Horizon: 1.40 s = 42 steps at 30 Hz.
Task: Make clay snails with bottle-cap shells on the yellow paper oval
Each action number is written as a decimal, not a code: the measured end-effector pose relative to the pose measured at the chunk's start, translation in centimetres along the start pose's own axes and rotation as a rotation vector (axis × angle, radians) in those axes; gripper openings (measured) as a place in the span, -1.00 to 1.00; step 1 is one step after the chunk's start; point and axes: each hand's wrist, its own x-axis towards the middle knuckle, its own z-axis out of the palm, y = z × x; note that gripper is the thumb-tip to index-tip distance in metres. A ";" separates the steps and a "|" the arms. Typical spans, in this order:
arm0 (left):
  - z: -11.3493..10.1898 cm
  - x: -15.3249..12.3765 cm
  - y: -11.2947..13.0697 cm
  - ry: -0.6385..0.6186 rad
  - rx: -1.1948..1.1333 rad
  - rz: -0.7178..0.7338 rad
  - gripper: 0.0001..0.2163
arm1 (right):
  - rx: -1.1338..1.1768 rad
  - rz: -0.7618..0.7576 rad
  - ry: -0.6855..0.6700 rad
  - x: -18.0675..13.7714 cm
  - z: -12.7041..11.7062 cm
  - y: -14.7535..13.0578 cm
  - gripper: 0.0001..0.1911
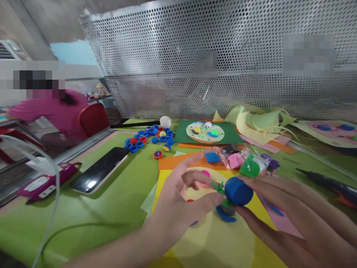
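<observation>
My right hand point(290, 212) grips a blue bottle cap point(239, 191) between thumb and fingers, its round side toward me. My left hand point(184, 201) pinches a small green clay piece point(220, 188) with two thin prongs on top, touching the cap's left side. Whether cap and clay are joined, I cannot tell. Beneath them lies a pale yellow paper circle point(214, 245) on a yellow sheet point(264, 238). A curved blue clay strip point(225, 215) shows below the cap, with a pink dot point(205, 174) behind my left fingers, which partly hide the paper.
Bagged clay, including a green lump point(250, 166), lies behind the sheet. A pile of bottle caps point(154, 134), a phone point(100, 170) and a magenta power strip point(50, 182) are leftward. A glue gun point(329, 184) lies right. A perforated metal panel point(237, 48) stands behind; a person point(52, 115) sits left.
</observation>
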 end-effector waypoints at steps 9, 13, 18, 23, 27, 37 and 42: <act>-0.1 0.1 0.2 -0.029 0.033 0.000 -0.42 | 0.011 -0.036 -0.088 0.0 -0.2 0.4 -0.90; 0.0 0.1 0.2 0.015 -0.005 -0.047 -0.43 | 0.030 -0.061 -0.105 0.1 -0.2 0.5 -0.90; 0.0 0.6 0.1 0.059 -0.029 0.001 -0.46 | 0.050 -0.009 -0.107 -0.4 0.4 0.3 -0.80; 0.0 1.0 0.1 0.069 -0.028 0.045 -0.51 | 0.051 0.017 -0.116 -1.0 0.8 0.2 -0.78; 0.0 1.0 0.1 0.063 -0.040 0.036 -0.53 | 0.056 0.033 -0.124 -0.9 0.9 0.2 -0.80; 0.1 0.8 -0.3 0.056 -0.037 0.024 -0.50 | 0.073 0.058 -0.105 -0.7 0.9 0.4 -0.81; -0.1 0.9 -0.3 0.055 0.024 0.013 -0.51 | 0.074 0.038 -0.126 -0.8 0.9 0.2 -0.80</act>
